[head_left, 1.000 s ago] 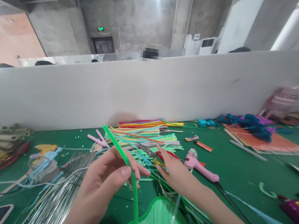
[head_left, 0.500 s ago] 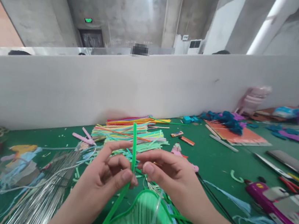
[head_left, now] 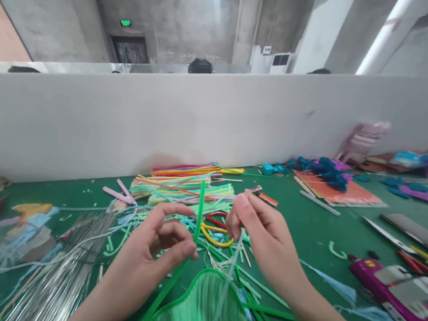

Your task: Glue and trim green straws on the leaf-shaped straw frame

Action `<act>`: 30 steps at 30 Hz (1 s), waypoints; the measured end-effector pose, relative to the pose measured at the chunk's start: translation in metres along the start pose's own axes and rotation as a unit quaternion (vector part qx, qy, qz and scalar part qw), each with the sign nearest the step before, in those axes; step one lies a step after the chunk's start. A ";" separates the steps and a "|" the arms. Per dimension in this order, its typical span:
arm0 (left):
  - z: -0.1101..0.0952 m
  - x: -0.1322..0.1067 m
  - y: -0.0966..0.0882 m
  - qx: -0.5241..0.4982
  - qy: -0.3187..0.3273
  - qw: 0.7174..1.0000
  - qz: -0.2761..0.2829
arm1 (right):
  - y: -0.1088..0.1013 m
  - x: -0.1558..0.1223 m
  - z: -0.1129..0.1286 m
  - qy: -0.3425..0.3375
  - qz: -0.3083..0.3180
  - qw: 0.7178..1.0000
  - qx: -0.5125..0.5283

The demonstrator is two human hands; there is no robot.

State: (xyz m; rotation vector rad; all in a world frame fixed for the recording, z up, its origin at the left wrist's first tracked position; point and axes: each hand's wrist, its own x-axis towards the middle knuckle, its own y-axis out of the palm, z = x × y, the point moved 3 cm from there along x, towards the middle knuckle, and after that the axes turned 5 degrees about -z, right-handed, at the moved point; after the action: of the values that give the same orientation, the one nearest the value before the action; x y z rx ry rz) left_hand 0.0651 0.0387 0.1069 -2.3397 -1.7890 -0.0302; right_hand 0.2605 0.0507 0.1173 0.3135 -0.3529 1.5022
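Note:
My left hand (head_left: 155,250) pinches a green pipe cleaner (head_left: 199,211) between thumb and fingers, its free end standing upright. This stem runs down to a green heart-shaped frame (head_left: 196,312) strung with pale threads at the bottom of the view. My right hand (head_left: 263,236) is closed in a pinch on a thin pale thread (head_left: 235,254) that hangs down to the frame. Behind both hands lies a pile of coloured strips (head_left: 190,186) and scissors with red and yellow handles (head_left: 216,230).
Green table mat (head_left: 307,232) with silver wires (head_left: 58,277) at left, a magenta glue gun (head_left: 395,289) at right, an orange sheet (head_left: 337,191) with blue fluff behind it. A white partition (head_left: 204,116) runs along the back.
My right hand left the scissors, came to the green stem, then lifted up and to the right with a thin thread. The left hand turned the stem upright.

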 end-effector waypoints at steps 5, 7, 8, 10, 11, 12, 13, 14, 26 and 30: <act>0.001 0.000 0.002 -0.030 -0.013 0.999 -0.005 | 0.013 -0.006 -0.002 -0.023 0.071 0.997 -0.034; 0.002 0.000 0.003 -0.033 -0.018 0.999 -0.009 | 0.020 -0.010 0.001 -0.041 0.094 0.994 -0.035; 0.002 0.000 0.003 -0.028 -0.016 0.999 -0.008 | 0.023 -0.012 0.002 -0.047 0.100 0.993 -0.033; -0.001 -0.001 0.003 0.001 -0.001 1.000 -0.003 | 0.023 -0.013 0.003 -0.038 0.083 0.996 -0.016; -0.004 -0.002 0.002 0.027 0.010 1.000 0.002 | 0.020 -0.012 0.004 -0.029 0.059 0.998 0.002; -0.007 -0.003 0.000 0.059 0.026 0.998 0.005 | 0.015 -0.012 0.006 -0.017 0.032 0.999 0.023; -0.010 -0.006 -0.003 0.100 0.044 0.994 0.016 | 0.008 -0.010 0.007 -0.010 0.000 0.999 0.048; -0.011 -0.009 -0.008 0.150 0.048 0.987 0.019 | 0.000 -0.009 0.010 -0.013 -0.038 0.996 0.075; 0.109 -0.173 -0.033 0.471 0.048 0.880 -0.024 | -0.020 -0.027 0.013 -0.039 0.305 0.909 -0.281; 0.123 -0.193 -0.026 0.513 0.118 0.847 -0.076 | 0.029 -0.036 -0.017 0.020 0.510 0.813 -0.278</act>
State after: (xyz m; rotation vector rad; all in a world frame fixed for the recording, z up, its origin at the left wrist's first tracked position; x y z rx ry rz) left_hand -0.0243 -0.1186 -0.0356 -1.3492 -1.3350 0.4735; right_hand 0.2313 0.0263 0.0866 -0.4750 -1.0101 2.3391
